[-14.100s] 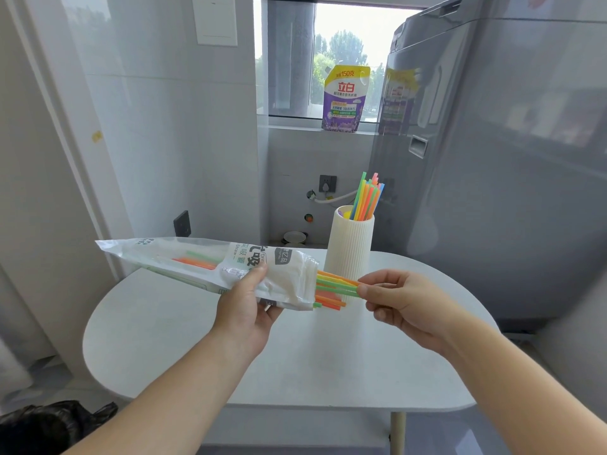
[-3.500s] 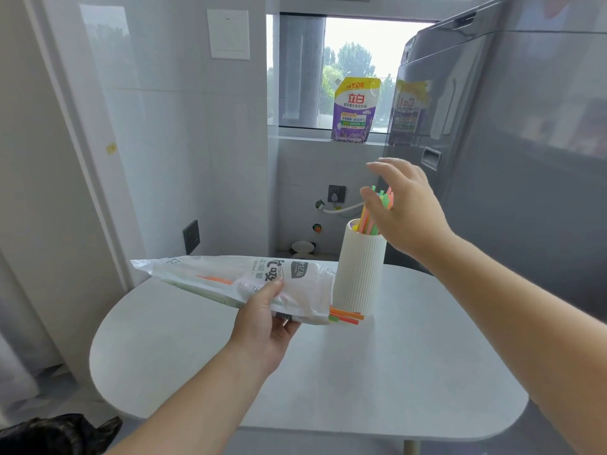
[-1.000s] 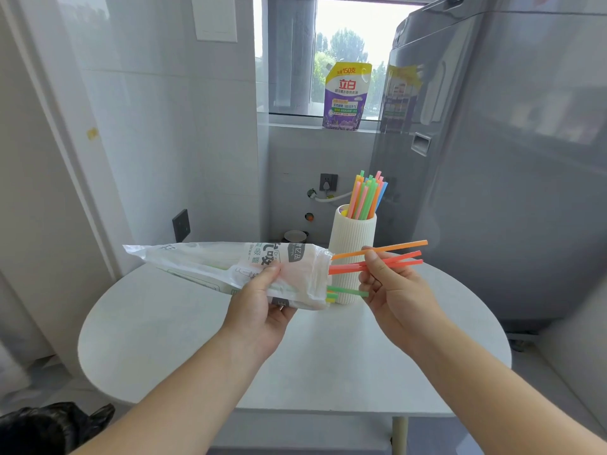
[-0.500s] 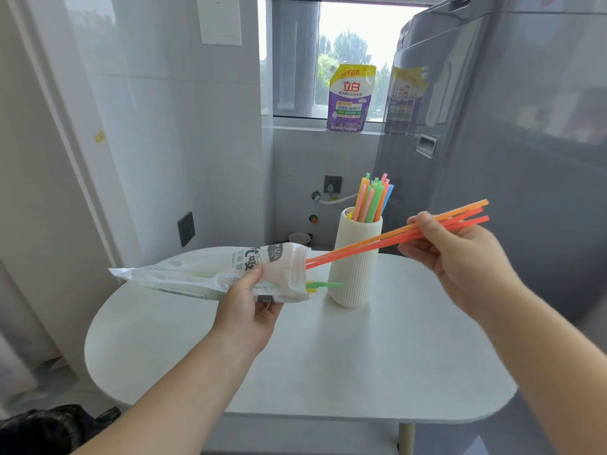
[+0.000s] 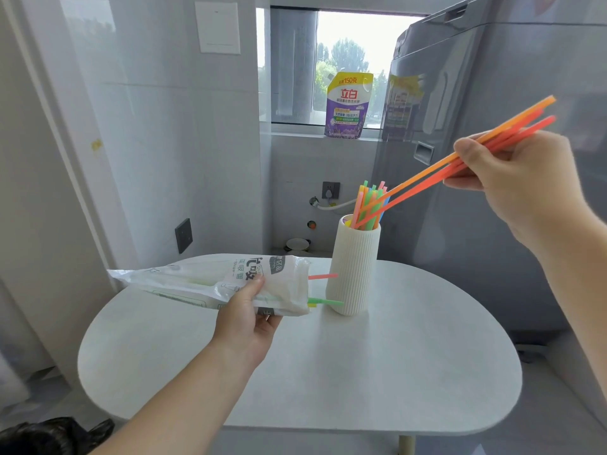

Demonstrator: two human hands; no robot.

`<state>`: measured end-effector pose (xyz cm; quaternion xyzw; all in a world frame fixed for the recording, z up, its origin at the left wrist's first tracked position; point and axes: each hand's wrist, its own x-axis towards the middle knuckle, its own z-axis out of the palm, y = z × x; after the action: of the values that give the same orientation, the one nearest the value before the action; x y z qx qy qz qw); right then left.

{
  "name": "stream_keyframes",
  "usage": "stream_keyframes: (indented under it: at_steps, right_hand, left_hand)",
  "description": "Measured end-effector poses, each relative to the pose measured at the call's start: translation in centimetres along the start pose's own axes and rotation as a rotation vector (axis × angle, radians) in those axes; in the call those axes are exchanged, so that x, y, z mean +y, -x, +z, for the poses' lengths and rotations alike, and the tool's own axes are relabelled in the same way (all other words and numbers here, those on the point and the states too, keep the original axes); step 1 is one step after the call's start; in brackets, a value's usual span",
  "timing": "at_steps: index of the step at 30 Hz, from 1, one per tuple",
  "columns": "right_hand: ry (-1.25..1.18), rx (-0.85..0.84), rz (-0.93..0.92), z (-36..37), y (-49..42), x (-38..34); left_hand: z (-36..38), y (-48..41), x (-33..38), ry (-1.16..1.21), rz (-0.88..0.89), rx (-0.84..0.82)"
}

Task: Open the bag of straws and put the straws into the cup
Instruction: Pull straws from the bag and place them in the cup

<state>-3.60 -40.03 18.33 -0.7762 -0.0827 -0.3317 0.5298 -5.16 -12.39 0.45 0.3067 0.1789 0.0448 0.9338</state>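
My left hand (image 5: 244, 318) grips the white plastic straw bag (image 5: 210, 284) and holds it level above the table, left of the cup. A pink straw (image 5: 323, 276) and a green straw (image 5: 325, 302) stick out of its open right end. The ribbed white cup (image 5: 354, 270) stands upright on the table with several coloured straws (image 5: 369, 201) in it. My right hand (image 5: 515, 182), raised to the upper right, pinches a few orange and red straws (image 5: 427, 174). They slant down to the left, their lower tips at the cup's mouth.
The round white table (image 5: 377, 372) carries only the cup. A grey fridge (image 5: 492, 126) stands close behind on the right. A purple refill pouch (image 5: 348, 106) sits on the window sill. White tiled walls close the left; a black bag (image 5: 56, 435) lies on the floor.
My right hand drew the orange and red straws fully out of the bag, lifted up and right, and their lower tips now reach the cup's mouth. The bag sank slightly.
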Motion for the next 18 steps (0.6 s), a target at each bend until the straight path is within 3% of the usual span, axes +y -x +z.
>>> stream_keyframes:
  at_steps: [11,18]
  right_hand:
    - [0.092,-0.157,0.097,1.3,-2.5,1.1]
    - [0.282,-0.283,0.091,4.6,-4.2,1.2]
  left_hand:
    - [0.2,0.5,0.0,-0.008,0.003,-0.025]
    - [0.5,0.8,-0.2,-0.020,-0.009,-0.034]
